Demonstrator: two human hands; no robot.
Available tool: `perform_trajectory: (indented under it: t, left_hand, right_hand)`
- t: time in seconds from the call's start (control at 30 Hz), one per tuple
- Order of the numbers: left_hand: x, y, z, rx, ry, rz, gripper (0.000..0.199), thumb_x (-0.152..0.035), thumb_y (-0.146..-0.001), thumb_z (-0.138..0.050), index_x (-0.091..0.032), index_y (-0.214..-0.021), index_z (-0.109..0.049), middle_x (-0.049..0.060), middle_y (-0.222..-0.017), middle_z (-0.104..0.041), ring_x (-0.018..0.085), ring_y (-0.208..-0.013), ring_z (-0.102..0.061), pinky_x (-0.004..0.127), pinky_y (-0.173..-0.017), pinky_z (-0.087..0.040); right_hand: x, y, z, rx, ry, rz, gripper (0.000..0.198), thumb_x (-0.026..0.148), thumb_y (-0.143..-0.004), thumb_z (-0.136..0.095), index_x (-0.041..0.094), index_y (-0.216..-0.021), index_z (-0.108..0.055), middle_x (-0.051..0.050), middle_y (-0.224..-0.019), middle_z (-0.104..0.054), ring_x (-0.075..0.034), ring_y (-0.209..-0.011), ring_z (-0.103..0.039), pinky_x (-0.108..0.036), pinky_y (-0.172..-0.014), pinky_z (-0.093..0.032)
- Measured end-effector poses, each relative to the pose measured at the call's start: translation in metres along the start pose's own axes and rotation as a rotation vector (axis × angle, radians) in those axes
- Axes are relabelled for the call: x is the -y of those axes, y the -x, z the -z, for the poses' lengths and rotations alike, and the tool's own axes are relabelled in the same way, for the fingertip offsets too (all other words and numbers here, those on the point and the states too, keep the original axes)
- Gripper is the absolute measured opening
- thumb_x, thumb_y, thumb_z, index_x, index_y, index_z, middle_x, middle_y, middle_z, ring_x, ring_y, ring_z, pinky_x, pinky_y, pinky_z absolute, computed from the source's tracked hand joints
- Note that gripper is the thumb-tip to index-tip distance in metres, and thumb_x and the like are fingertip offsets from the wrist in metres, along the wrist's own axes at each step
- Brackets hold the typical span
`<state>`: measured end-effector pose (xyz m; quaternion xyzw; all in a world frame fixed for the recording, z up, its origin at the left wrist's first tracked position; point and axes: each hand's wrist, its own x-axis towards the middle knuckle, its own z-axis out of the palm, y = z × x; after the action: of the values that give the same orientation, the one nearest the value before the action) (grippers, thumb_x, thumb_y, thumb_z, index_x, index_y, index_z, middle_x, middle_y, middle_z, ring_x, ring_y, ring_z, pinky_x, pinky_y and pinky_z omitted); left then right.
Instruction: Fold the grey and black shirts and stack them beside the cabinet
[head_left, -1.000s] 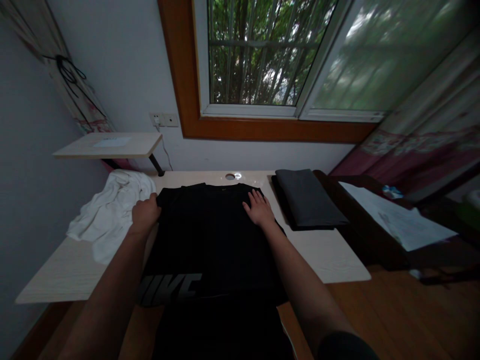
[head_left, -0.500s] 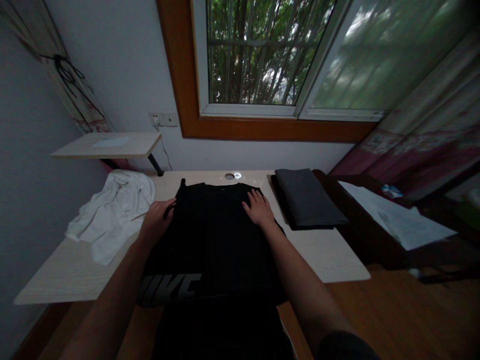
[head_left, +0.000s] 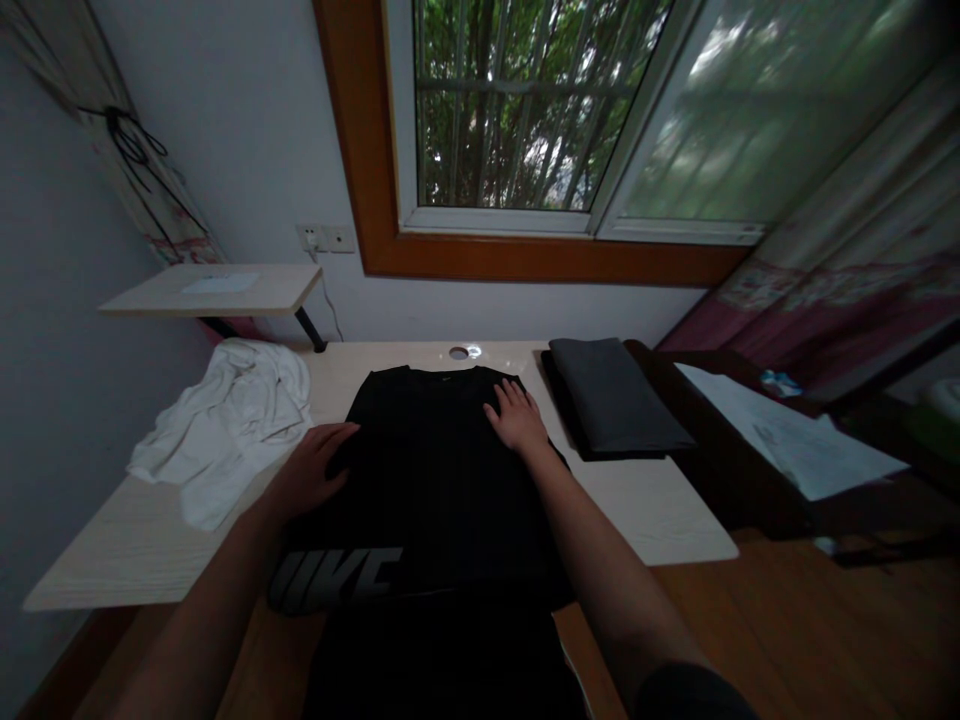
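Note:
A black T-shirt [head_left: 450, 470] lies spread on the pale wooden table, neckline toward the window, with large grey lettering near its lower left. My right hand [head_left: 517, 418] rests flat on its upper right part, fingers spread. At the shirt's left edge is my left hand [head_left: 311, 470], its fingers stretched over the black fabric and its thumb apart below them. The shirt's bottom hem hangs by the table's near edge, where it merges with my dark clothing.
A crumpled white cloth [head_left: 232, 420] lies left, below a small raised shelf [head_left: 217, 290]. Dark folded garments [head_left: 615, 395] are stacked on the right of the table [head_left: 660, 510]. Beyond stands dark furniture bearing a white sheet [head_left: 780, 430]. A window [head_left: 540, 110] is ahead.
My left hand has moved slightly down and left, letting go of the shirt's left sleeve. The sleeve edge that stuck up now lies flat. My right hand has stayed in place.

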<state>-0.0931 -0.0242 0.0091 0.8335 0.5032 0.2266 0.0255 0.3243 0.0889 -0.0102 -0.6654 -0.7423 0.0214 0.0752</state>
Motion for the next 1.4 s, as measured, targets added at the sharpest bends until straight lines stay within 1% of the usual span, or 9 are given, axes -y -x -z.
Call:
perform_trajectory:
  t: [0.23,0.4,0.53,0.63,0.83,0.97,1.03,1.17,1.4]
  left_hand:
    - [0.027,0.013,-0.008,-0.048,-0.008,0.080,0.066,-0.023,-0.080,-0.052,-0.023,-0.146,-0.046,0.010,-0.139,-0.060,0.030,-0.127,-0.054,0.048,-0.111,-0.041]
    - [0.041,0.013,-0.016,-0.082,-0.029,0.132,0.055,-0.021,-0.080,-0.051,-0.019,-0.136,-0.056,0.012,-0.123,-0.066,0.030,-0.112,-0.059,0.049,-0.102,-0.044]
    - [0.048,0.014,-0.020,-0.071,-0.037,0.143,0.045,-0.021,-0.082,-0.053,-0.021,-0.126,-0.062,0.009,-0.114,-0.067,0.029,-0.106,-0.058,0.046,-0.099,-0.044]
    - [0.051,0.014,-0.022,-0.069,-0.037,0.155,0.040,-0.021,-0.082,-0.054,-0.020,-0.121,-0.065,0.009,-0.109,-0.066,0.028,-0.104,-0.057,0.045,-0.098,-0.043]
    - [0.046,0.014,-0.019,-0.083,-0.005,0.160,0.038,-0.021,-0.083,-0.054,-0.020,-0.119,-0.066,0.008,-0.107,-0.066,0.027,-0.104,-0.057,0.043,-0.097,-0.044]
    - [0.044,0.014,-0.017,-0.089,0.002,0.145,0.034,-0.019,-0.084,-0.053,-0.020,-0.114,-0.068,0.008,-0.105,-0.065,0.027,-0.105,-0.056,0.044,-0.096,-0.044]
    - [0.045,0.014,-0.018,-0.088,-0.006,0.137,0.032,-0.017,-0.083,-0.052,-0.020,-0.111,-0.068,0.008,-0.104,-0.064,0.028,-0.105,-0.056,0.045,-0.097,-0.044]
    - [0.049,0.015,-0.021,-0.102,-0.009,0.133,0.032,-0.014,-0.080,-0.052,-0.021,-0.105,-0.069,0.008,-0.103,-0.063,0.027,-0.105,-0.056,0.046,-0.097,-0.045]
    - [0.050,0.015,-0.019,-0.120,0.021,0.106,0.033,-0.011,-0.077,-0.050,-0.022,-0.102,-0.069,0.007,-0.106,-0.064,0.027,-0.106,-0.057,0.047,-0.099,-0.043]
  right_hand:
    - [-0.001,0.001,-0.001,-0.051,0.004,0.029,0.065,0.054,-0.104,-0.029,0.016,-0.157,-0.038,-0.009,-0.168,-0.028,-0.025,-0.155,-0.020,-0.045,-0.125,-0.014]
    - [0.016,0.012,0.008,-0.184,0.001,0.080,0.050,0.037,-0.102,-0.044,0.015,-0.146,-0.054,-0.012,-0.156,-0.048,-0.032,-0.146,-0.036,-0.051,-0.122,-0.021]
    - [0.057,0.031,0.021,-0.242,-0.096,0.284,0.040,0.029,-0.099,-0.052,0.018,-0.136,-0.063,-0.011,-0.140,-0.061,-0.029,-0.128,-0.051,-0.047,-0.117,-0.030]
    - [0.100,0.048,0.026,-0.194,-0.192,0.463,0.036,0.033,-0.099,-0.056,0.022,-0.132,-0.066,-0.010,-0.130,-0.065,-0.027,-0.117,-0.055,-0.042,-0.103,-0.044]
    - [0.172,0.070,0.020,-0.095,-0.180,0.647,0.059,0.057,-0.091,-0.068,0.026,-0.140,-0.057,-0.009,-0.132,-0.061,-0.027,-0.111,-0.056,-0.040,-0.089,-0.047]
    - [0.201,0.075,0.014,-0.098,-0.114,0.702,0.033,0.043,-0.098,-0.062,0.023,-0.124,-0.065,-0.008,-0.123,-0.065,-0.023,-0.105,-0.060,-0.037,-0.084,-0.047]
    - [0.211,0.076,0.014,-0.105,-0.084,0.732,0.017,0.031,-0.101,-0.057,0.021,-0.110,-0.068,-0.007,-0.113,-0.068,-0.021,-0.098,-0.062,-0.035,-0.082,-0.046]
    - [0.222,0.079,0.014,-0.156,-0.081,0.806,0.016,0.025,-0.101,-0.053,0.019,-0.100,-0.068,-0.007,-0.103,-0.069,-0.020,-0.094,-0.062,-0.035,-0.081,-0.044]
    - [0.216,0.077,0.007,-0.174,-0.183,0.748,0.033,0.042,-0.104,-0.047,0.021,-0.102,-0.072,-0.007,-0.100,-0.070,-0.021,-0.099,-0.060,-0.035,-0.083,-0.043]
